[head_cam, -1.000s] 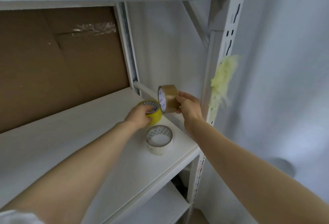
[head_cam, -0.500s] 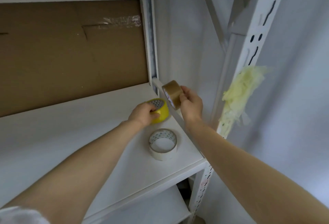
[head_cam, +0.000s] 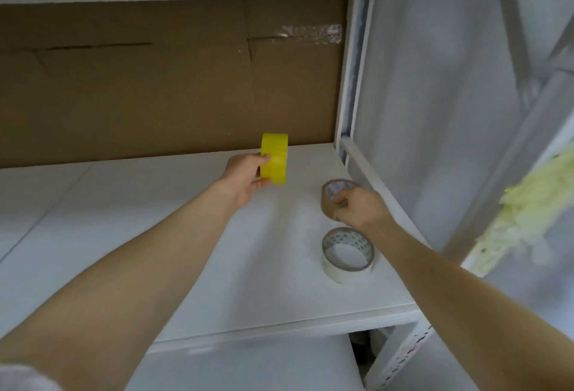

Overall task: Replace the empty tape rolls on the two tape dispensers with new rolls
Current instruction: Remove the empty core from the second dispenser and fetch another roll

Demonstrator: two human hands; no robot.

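Nearest me on the white shelf board (head_cam: 155,235), the whitish see-through tape roll (head_cam: 341,275) lies flat, untouched. Just beyond it my right hand (head_cam: 360,209), fingers curled on the brown packing-tape roll (head_cam: 326,206), has brought it down from where I held it up 1 second ago. Farther in, my left hand (head_cam: 243,176) has raised the yellow tape roll (head_cam: 274,159) on edge, gripped between thumb and fingers, before the brown cardboard sheet (head_cam: 155,86). I judge yellow chosen, brown going back. No dispenser shows.

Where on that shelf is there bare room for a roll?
The shelf is bare left of the left hand, cardboard back to front edge. Crowded at the right end: brown tape roll in the right hand, white tape roll nearer.
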